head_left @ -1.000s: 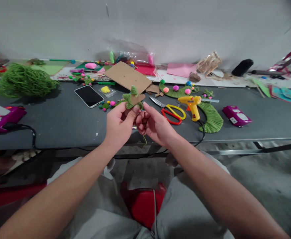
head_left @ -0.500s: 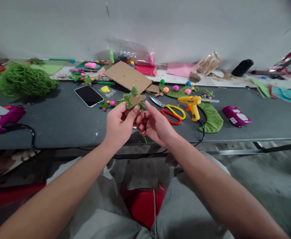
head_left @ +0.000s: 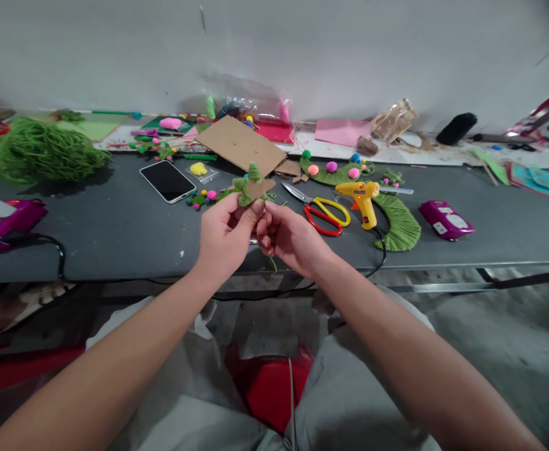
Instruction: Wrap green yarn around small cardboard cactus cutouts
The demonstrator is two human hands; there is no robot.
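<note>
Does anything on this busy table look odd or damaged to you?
Nothing plainly looks spilled or broken. One oddity: the star in the left hand has green yarn on some arms but bare cardboard on another, so it looks patchy rather than damaged.

Hands between phone and scissors — cardboard behind.

No lettering, number or brand is readable anywhere. Reckoned from the middle of the view, the yellow glue gun at two o'clock bears a small marking, perhaps print, too blurred to make out. The purple box at three o'clock carries pale patches, whose detail is illegible.
</note>
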